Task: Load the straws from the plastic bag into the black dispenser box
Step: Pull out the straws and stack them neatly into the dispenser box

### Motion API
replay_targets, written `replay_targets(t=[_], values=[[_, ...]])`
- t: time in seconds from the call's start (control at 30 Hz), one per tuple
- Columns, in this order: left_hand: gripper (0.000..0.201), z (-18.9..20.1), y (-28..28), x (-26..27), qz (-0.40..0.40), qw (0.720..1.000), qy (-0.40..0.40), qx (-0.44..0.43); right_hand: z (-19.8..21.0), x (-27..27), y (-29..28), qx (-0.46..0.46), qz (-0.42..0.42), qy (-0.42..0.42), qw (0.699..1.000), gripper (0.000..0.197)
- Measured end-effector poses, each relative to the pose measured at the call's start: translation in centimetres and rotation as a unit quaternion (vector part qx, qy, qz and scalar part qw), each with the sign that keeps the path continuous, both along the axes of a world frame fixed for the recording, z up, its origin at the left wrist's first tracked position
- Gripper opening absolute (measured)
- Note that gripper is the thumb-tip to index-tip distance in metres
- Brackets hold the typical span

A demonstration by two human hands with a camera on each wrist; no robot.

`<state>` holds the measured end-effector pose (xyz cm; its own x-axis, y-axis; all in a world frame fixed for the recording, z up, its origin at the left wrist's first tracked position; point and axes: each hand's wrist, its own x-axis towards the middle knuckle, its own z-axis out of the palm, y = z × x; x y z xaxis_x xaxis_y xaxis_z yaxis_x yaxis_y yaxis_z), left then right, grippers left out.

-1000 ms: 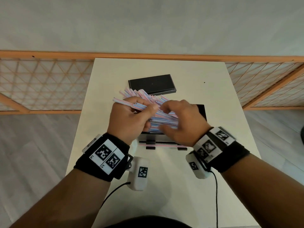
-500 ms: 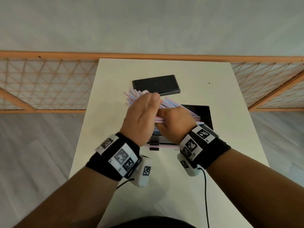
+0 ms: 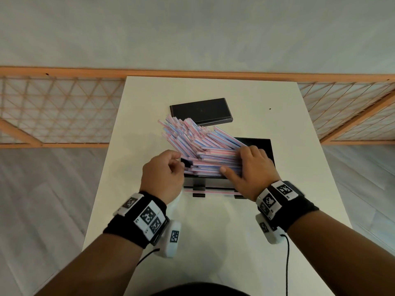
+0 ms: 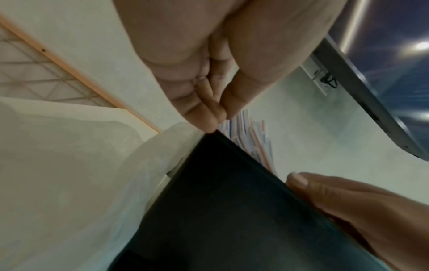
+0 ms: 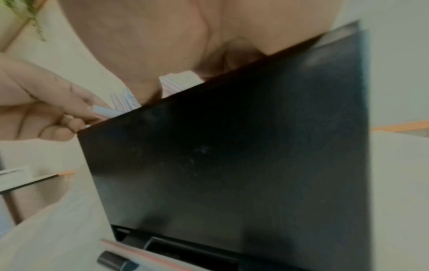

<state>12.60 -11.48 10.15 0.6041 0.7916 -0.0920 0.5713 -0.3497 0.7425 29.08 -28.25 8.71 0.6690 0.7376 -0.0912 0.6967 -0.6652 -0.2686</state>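
A thick bundle of pink-and-blue striped straws (image 3: 203, 146) lies in the open black dispenser box (image 3: 264, 146), its left ends fanned up and back over the rim. My right hand (image 3: 233, 161) grips the bundle's right end, fingers over the top and thumb on the near side. At the box's left corner my left hand (image 3: 178, 165) pinches the tip of a straw (image 5: 105, 111) between thumb and fingers (image 4: 209, 119). The crumpled clear plastic bag (image 4: 69, 165) lies on the table under my left wrist.
The box's flat black lid (image 3: 201, 111) lies behind it on the white table (image 3: 288, 124). One straw (image 3: 213, 190) rests in the box's front tray. Wooden lattice railings (image 3: 53, 112) flank the table on both sides.
The bundle has come down from mid-air into the box and fanned out to the back left. My hands have moved apart, the left letting go of the bundle and shifting to the left corner.
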Motion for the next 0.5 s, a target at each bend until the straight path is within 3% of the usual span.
replay_targets(t=[0.07,0.17,0.33,0.5], values=[[0.004,0.2,0.0,0.3,-0.002,1.000,-0.021,-0.001,-0.1,0.3,-0.1,0.000,0.013,0.040,0.999,0.061],[0.012,0.1,0.4,0.7,0.020,0.999,-0.024,-0.024,-0.4,0.4,0.2,0.023,0.034,0.078,0.996,0.040],[0.023,-0.1,0.4,0.8,0.046,0.998,-0.022,-0.032,-0.8,1.2,0.5,0.002,0.035,0.103,0.994,0.046],[0.018,-0.4,0.5,1.1,0.058,0.996,-0.046,-0.056,-0.6,1.0,0.9,0.029,0.064,0.162,0.984,0.053]])
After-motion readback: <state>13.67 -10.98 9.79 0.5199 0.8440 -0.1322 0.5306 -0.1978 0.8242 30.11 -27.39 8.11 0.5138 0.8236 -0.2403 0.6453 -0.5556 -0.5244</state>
